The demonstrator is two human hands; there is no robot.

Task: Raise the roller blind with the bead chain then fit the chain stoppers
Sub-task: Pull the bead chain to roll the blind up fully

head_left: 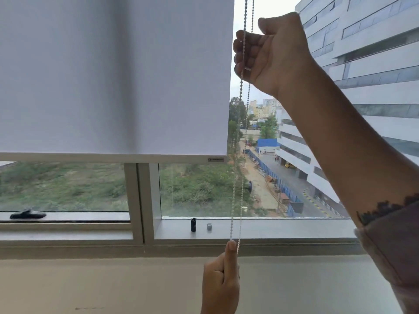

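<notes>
Nearest, the left hand (221,282) pinches the bottom of the bead chain (237,177) between thumb and fingers. The chain runs straight up to the right hand (269,53), fist closed around it beside the blind (113,75). Two small stoppers (193,224) stand on the sill (283,227) beyond.

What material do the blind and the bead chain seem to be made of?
Roller blind: apparently matte woven fabric, white, flat, no shine. Bead chain: small pale beads, probably plastic or metal; too blurred to tell which.
</notes>
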